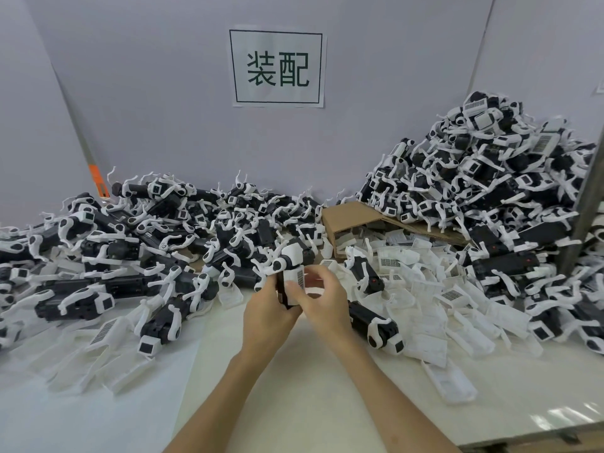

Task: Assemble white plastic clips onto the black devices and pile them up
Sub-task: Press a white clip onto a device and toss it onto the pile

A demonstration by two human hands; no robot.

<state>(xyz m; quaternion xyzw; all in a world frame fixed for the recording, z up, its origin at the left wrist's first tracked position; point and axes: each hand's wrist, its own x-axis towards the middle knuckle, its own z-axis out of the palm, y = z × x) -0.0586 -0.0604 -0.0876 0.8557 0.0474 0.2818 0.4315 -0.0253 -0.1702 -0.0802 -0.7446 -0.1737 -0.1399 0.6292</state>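
Observation:
Upright above the middle of the table, a black device with white parts is held between both hands. My left hand grips its lower body from the left. My right hand curls round a white clip with a barcode label against the device's front. A low heap of black devices with white arms covers the left and the middle back. A tall pile of clipped devices rises at the right. Loose white clips lie scattered right of my hands.
A flattened cardboard box lies under the tall pile's left edge. More white clips lie at the front left. A paper sign hangs on the back wall. A grey post stands at the far right. The white table shows under my forearms.

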